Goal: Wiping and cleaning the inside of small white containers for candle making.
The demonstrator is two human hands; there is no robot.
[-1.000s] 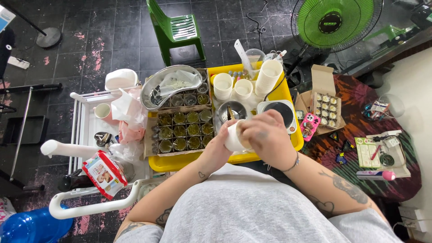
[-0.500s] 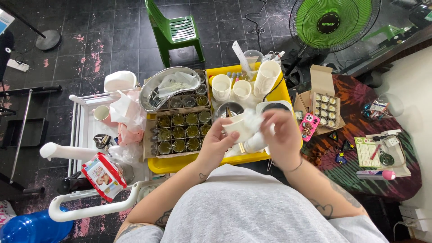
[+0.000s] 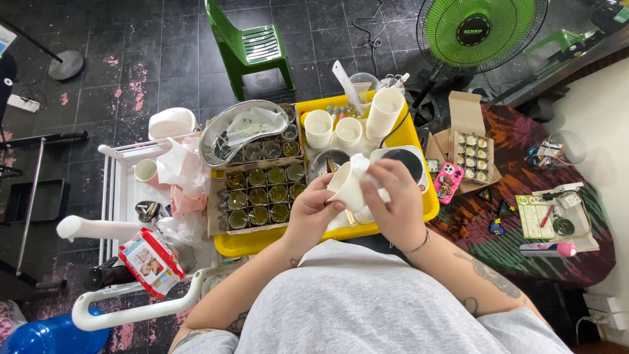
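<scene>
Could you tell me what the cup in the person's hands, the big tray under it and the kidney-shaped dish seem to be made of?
The white cup, held by the left hand and the right hand, looks like matte paper, thin-walled like the stacked ones nearby. The yellow tray looks like smooth moulded plastic. The kidney-shaped dish appears to be polished metal, probably steel, with mirror-like reflections.

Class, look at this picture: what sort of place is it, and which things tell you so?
Probably a makeshift home or small-shop workspace: a yellow plastic tray crowded with stacked white paper cups, small glass jars, and a green plastic chair on dark tiles.
</scene>
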